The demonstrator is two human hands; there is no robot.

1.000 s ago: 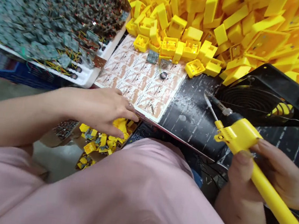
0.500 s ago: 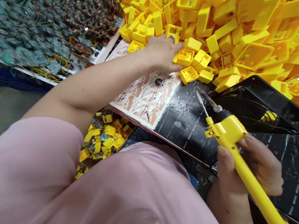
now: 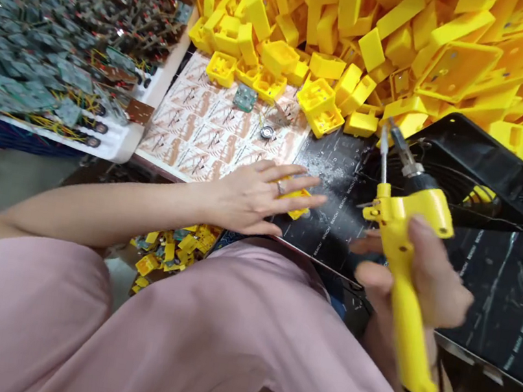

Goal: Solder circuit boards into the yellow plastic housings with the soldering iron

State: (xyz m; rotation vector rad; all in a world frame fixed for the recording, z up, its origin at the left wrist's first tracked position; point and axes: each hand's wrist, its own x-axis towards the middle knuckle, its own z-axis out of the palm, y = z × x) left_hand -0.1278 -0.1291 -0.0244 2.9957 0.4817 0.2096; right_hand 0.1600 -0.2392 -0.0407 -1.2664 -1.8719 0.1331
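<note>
My left hand [image 3: 261, 197] lies over a small yellow plastic case [image 3: 297, 209] near the table's front edge. Its fingers reach across the case and partly hide it, with a ring on one finger. In my right hand [image 3: 430, 280] is a yellow soldering gun [image 3: 401, 227], gripped by its handle. The gun's metal tip and feed tube point up and away from me, over the black table. Beyond my left hand, a small green circuit board [image 3: 245, 97] and a round dark part with wires [image 3: 266, 131] lie on a printed sheet [image 3: 193, 127].
Yellow cases [image 3: 324, 104] are heaped across the back. A white tray [image 3: 122, 142] at left is packed with wired circuit boards [image 3: 46, 26]. A black fan-like housing [image 3: 481, 170] stands at right. Below the table edge sits a pile of yellow cases and boards [image 3: 174, 252].
My left hand has drawn back from the heap to the front edge, with a yellow case under its fingers. My right hand has turned the soldering gun more upright.
</note>
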